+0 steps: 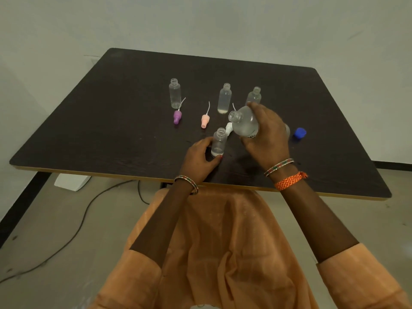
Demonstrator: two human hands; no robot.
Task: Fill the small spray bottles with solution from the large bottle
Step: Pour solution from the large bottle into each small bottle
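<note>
My right hand (266,134) grips the large clear bottle (244,123), uncapped and tilted with its mouth toward the small spray bottle (219,142) near the table's (89,121) front edge; my left hand (199,159) curls around that small bottle's base; three more open bottles stand behind; the blue cap (299,132) lies to the right.

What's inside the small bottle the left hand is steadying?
The small bottle, open-topped, held by the left hand, shows a shallow layer of clear liquid near its base. The thumb hides the lowest edge.
</note>
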